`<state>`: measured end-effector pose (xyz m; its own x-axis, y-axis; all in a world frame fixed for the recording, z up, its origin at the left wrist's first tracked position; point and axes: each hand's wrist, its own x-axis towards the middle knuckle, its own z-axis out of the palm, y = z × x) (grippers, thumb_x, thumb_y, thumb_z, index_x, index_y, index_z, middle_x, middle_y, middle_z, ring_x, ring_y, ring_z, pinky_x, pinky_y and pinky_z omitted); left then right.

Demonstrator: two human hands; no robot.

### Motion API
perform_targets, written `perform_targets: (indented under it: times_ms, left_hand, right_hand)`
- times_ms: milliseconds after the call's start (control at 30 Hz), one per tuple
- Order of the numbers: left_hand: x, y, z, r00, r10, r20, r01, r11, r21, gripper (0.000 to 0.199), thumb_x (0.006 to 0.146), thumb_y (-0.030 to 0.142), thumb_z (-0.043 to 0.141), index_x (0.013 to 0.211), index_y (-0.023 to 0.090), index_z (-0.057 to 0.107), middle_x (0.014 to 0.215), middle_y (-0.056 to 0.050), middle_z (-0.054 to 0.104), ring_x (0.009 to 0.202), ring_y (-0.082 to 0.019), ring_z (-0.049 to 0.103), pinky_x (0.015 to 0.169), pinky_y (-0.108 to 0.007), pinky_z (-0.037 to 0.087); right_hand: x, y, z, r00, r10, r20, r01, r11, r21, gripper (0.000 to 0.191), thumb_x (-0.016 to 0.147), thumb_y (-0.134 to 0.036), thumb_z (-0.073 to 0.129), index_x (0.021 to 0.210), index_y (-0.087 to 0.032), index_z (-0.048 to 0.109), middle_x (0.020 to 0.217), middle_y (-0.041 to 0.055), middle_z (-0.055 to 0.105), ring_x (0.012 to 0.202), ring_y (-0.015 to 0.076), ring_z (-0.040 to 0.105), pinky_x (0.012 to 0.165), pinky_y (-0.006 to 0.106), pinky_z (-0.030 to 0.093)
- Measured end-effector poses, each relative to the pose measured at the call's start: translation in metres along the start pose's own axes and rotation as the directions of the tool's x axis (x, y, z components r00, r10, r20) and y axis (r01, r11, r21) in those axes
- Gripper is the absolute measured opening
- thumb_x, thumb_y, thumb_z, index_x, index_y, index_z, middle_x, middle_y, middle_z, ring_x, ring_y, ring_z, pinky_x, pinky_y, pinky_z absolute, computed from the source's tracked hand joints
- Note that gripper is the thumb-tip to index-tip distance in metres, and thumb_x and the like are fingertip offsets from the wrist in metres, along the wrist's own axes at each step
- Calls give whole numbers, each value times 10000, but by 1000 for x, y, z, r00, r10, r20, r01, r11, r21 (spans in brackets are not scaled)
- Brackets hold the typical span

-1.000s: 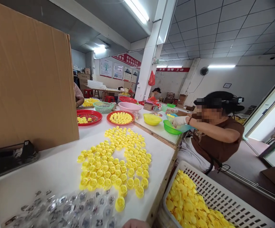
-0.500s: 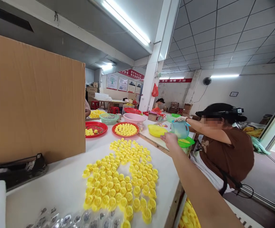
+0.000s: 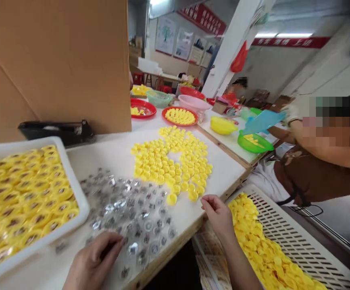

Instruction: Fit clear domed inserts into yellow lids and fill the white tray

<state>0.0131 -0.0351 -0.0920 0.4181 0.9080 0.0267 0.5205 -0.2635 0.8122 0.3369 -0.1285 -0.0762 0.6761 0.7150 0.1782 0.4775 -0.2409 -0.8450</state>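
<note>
Head view showed the left hand curled over clear plastic blisters on the tabletop, its hold unclear; the right hand pinched, holding nothing visible, beside laid-out yellow caps, more heaped in a white plastic crate.

The left hand is held low and curled, while the right hand is bent at the wrist, loosely pinched, well apart.

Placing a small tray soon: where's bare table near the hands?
Bare table lies between the white tray, the clear pieces and the yellow caps. There's a second strip between the caps and the table's far edge, above the right hand. It's crowded at the left hand, where the pieces crowd the tray.
</note>
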Motion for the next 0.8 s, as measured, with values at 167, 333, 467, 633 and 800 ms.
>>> perform_targets:
  times_ms: [167,333,467,633,800]
  left_hand:
    - [3,-2,-7,998,51,-25,-48,995,88,200,790,431,563,784,252,651,745,15,690,691,-170,642,621,-210,482]
    - [1,11,-3,994,96,-42,-91,990,109,177,827,374,527,791,238,634,739,21,677,672,-149,630,599,-209,475]
    - [-1,17,-2,992,119,-42,-114,989,96,168,839,338,511,798,227,629,744,16,673,674,-144,628,611,-222,474]
    - [-2,18,-2,999,47,-10,-47,998,38,163,840,315,504,822,215,631,767,5,670,711,-149,623,643,-246,476]
    - [2,24,1,997,-59,56,63,995,-83,157,827,319,525,807,209,635,745,2,654,706,-154,602,649,-266,463]
  right_hand:
    - [-6,-22,14,947,-185,262,239,952,-190,128,825,-276,515,807,-202,619,791,36,605,746,193,568,701,307,443]
    - [6,-34,46,886,-264,381,401,848,-346,245,800,-167,521,1026,-204,608,952,74,554,788,209,559,730,327,441]
    - [15,-37,63,864,-246,440,446,781,-438,238,778,-130,543,999,-191,609,941,81,534,815,233,562,709,329,435]
    - [20,-36,70,857,-214,469,452,749,-484,191,756,-137,560,943,-167,573,963,86,526,844,232,554,705,320,426]
    - [20,-42,63,855,-207,475,441,772,-457,189,718,-131,577,897,-164,528,894,65,551,782,206,546,680,310,427]
